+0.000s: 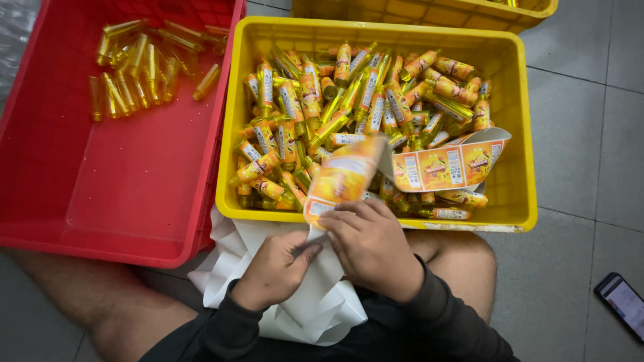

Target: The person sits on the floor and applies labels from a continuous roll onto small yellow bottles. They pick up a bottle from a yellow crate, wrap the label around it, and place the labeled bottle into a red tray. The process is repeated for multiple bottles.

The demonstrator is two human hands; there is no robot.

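Both hands meet over the lap, just before the near wall of the yellow crate [376,218]. The left hand [275,271] pinches the white backing paper [315,295], and the right hand [372,245] presses its fingers on the orange label strip [342,175], which bends up and then runs to the right over the bottles.

The strip looks very light, thin and floppy. I judge it tears or creases easily, and the sticky side will probably cling to skin, so the best hold is at the edge, with fingertips only. The small labelled bottles [349,100] in the crate seem light and smooth (maybe slippery); they are better taken at the body.

The red crate [127,188] on the left holds only a few bare bottles [134,67] in its far corner, so there is much free room. A phone [622,303] lies on the floor [577,167] at right, well apart.
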